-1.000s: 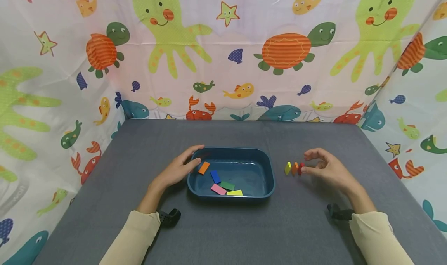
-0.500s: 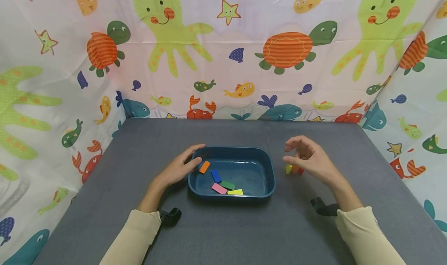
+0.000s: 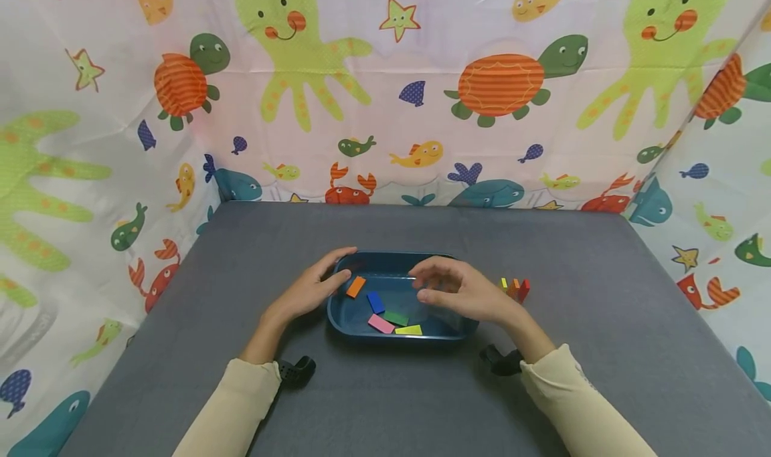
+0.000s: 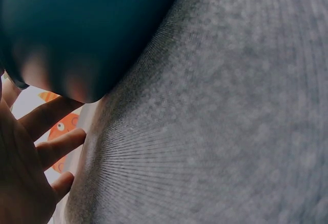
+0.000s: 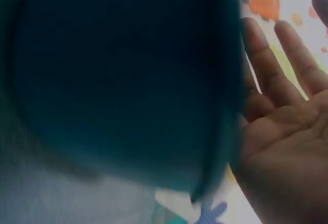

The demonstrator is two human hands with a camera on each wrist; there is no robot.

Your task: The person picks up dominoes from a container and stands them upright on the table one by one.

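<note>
My left hand [image 3: 310,288] rests at the left end of a dark blue tray [image 3: 361,337], thumb over the rim. In the left wrist view its other fingers [image 4: 60,147] are spread by the tray's outer wall. Inside the tray lie orange [image 3: 356,286], blue [image 3: 376,302], green [image 3: 395,318], pink [image 3: 381,324] and yellow [image 3: 409,330] domino blocks. My right hand [image 3: 460,290] hovers above the tray's right half, fingers loosely bent, holding nothing. Right of the tray, yellow [image 3: 504,283], orange [image 3: 513,288] and red [image 3: 524,290] dominoes stand upright in a row, partly behind the right wrist.
A grey cloth [image 3: 385,397] covers the table beneath everything. Behind it and along both sides hangs a white curtain [image 3: 373,69] printed with sea animals. Dark wrist straps [image 3: 296,373] are worn at both sleeve cuffs.
My right hand has left the red domino, passed over the standing row and moved left above the tray. All three dominoes still stand. The left hand has stayed at the tray.
</note>
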